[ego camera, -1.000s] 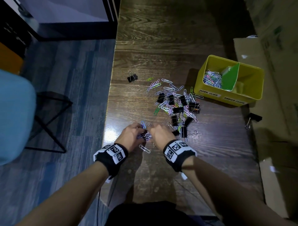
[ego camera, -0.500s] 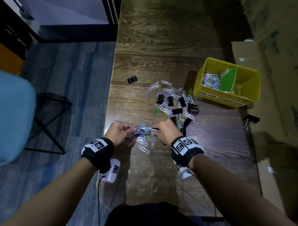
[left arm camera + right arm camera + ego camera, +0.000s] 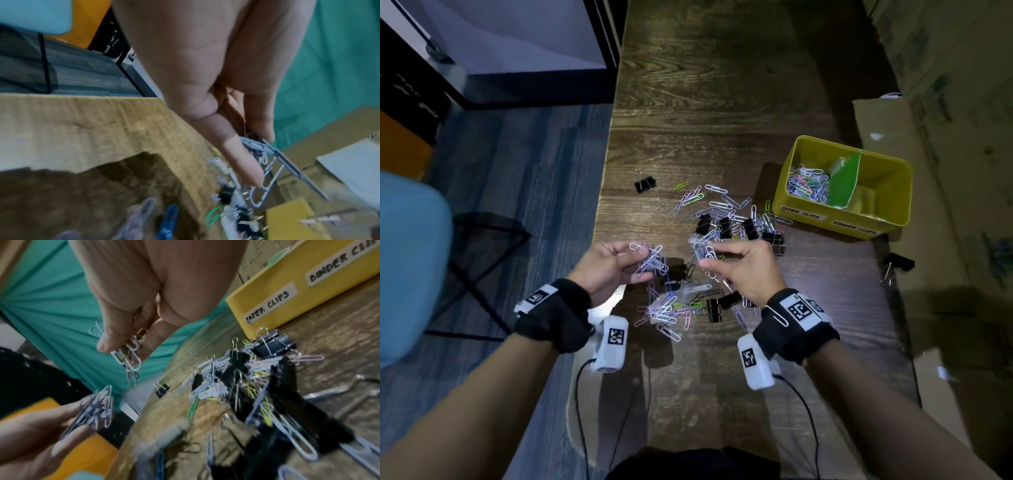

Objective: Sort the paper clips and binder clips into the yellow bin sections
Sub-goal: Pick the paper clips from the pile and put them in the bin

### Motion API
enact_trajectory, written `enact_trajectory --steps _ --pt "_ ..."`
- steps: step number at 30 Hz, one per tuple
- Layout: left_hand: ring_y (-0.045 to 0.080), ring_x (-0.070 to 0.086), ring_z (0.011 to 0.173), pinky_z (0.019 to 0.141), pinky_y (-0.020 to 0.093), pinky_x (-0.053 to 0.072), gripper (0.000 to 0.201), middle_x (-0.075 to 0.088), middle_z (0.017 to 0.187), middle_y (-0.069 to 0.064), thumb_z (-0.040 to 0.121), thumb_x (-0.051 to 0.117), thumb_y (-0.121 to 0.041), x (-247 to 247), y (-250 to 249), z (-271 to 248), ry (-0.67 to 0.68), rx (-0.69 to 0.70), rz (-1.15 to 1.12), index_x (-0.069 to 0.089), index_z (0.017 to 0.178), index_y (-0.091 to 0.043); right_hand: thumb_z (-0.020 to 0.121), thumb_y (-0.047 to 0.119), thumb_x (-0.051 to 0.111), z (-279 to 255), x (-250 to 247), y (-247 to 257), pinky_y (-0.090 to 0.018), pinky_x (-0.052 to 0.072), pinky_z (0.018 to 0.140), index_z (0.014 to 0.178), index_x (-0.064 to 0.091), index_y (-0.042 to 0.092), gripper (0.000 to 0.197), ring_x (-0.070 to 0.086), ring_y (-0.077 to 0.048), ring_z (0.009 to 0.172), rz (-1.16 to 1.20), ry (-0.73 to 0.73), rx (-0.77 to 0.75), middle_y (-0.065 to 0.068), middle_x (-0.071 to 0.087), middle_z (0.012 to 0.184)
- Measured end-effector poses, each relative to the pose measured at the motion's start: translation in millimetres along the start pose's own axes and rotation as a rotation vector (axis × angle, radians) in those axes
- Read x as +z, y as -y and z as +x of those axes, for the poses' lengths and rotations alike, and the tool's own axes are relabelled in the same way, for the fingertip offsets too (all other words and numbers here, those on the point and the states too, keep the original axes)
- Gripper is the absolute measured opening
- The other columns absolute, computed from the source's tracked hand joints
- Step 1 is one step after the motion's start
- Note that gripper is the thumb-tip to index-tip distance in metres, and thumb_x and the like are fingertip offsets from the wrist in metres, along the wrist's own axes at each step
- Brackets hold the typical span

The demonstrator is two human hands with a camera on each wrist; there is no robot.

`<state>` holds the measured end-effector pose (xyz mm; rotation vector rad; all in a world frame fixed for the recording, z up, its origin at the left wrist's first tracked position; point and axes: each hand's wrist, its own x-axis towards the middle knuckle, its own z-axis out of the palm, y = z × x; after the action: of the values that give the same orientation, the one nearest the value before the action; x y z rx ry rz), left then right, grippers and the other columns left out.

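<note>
My left hand [image 3: 616,265] is raised above the table and pinches a bunch of paper clips [image 3: 652,262] [image 3: 265,162]. My right hand [image 3: 739,265] is raised too and pinches a second bunch of paper clips [image 3: 703,251] [image 3: 129,356]. Below and beyond the hands lies a mixed pile of coloured paper clips [image 3: 719,205] and black binder clips [image 3: 724,226] [image 3: 271,344]. The yellow bin [image 3: 893,192] [image 3: 287,293] stands at the right with a green divider [image 3: 844,183]. Its left section, labelled PAPER CLIPS, holds several paper clips [image 3: 808,183].
A lone binder clip [image 3: 644,184] lies far left of the pile, and another binder clip [image 3: 897,263] lies on cardboard [image 3: 945,274] at the right. The table's left edge [image 3: 599,212] runs beside my left hand, with floor and a blue chair [image 3: 407,260] beyond.
Both hands have lifted off the table and drawn apart, each carrying a bunch of paper clips picked from the near pile. Loose clips stay on the wood beneath them.
</note>
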<state>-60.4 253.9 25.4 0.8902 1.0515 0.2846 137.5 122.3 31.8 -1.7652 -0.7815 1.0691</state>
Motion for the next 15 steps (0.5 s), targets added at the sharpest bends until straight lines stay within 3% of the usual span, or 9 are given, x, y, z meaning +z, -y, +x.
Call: enact_trajectory --steps 2,5,8,11,15 --pt "0.017 0.070 0.074 0.062 0.027 0.059 0.012 0.073 0.080 0.007 0.073 0.063 -0.008 16.6 -22.9 1.3 0.044 0.027 -0.020 0.074 0.079 -0.010 0.066 0.016 0.083 -2.1 -12.7 10.0 -0.036 0.054 0.090 0.093 0.074 0.025 0.030 0.068 -0.013 0.095 0.102 -0.043 -0.047 -0.004 0.072 0.104" --pt "0.018 0.071 0.077 0.065 0.026 0.059 0.013 0.074 0.082 0.009 0.075 0.061 -0.010 52.1 -57.6 11.1 0.118 0.080 -0.035 0.071 0.083 -0.010 0.065 0.007 0.082 -6.4 -38.4 27.6 -0.025 0.056 0.082 0.091 0.073 0.019 0.030 0.069 -0.005 0.085 0.190 -0.101 -0.123 0.006 0.072 0.092" --pt "0.017 0.071 0.079 0.065 0.025 0.059 0.013 0.073 0.084 0.007 0.082 0.058 -0.007 97.5 -86.4 31.8 0.185 0.134 -0.041 0.066 0.092 -0.008 0.066 0.004 0.080 -10.1 -67.6 43.9 -0.023 0.056 0.081 0.094 0.072 0.016 0.032 0.068 0.000 0.082 0.239 -0.156 -0.216 0.019 0.071 0.082" --pt "0.015 0.070 0.072 0.060 0.023 0.058 0.011 0.072 0.078 0.006 0.087 0.056 -0.001 154.0 -101.4 58.2 0.220 0.147 -0.034 0.064 0.093 -0.005 0.067 -0.005 0.077 -8.0 -97.4 53.5 -0.018 0.054 0.076 0.101 0.068 0.010 0.038 0.067 0.001 0.079 0.287 -0.229 -0.285 0.021 0.071 0.076" --pt "0.014 0.065 0.054 0.045 0.020 0.051 0.011 0.067 0.074 0.012 0.085 0.056 0.007 228.4 -95.1 95.2 0.173 0.141 0.043 0.062 0.093 0.005 0.068 -0.003 0.077 3.8 -141.0 60.0 -0.027 0.056 0.081 0.097 0.070 0.013 0.033 0.068 -0.004 0.082 0.285 -0.321 -0.311 0.020 0.072 0.079"
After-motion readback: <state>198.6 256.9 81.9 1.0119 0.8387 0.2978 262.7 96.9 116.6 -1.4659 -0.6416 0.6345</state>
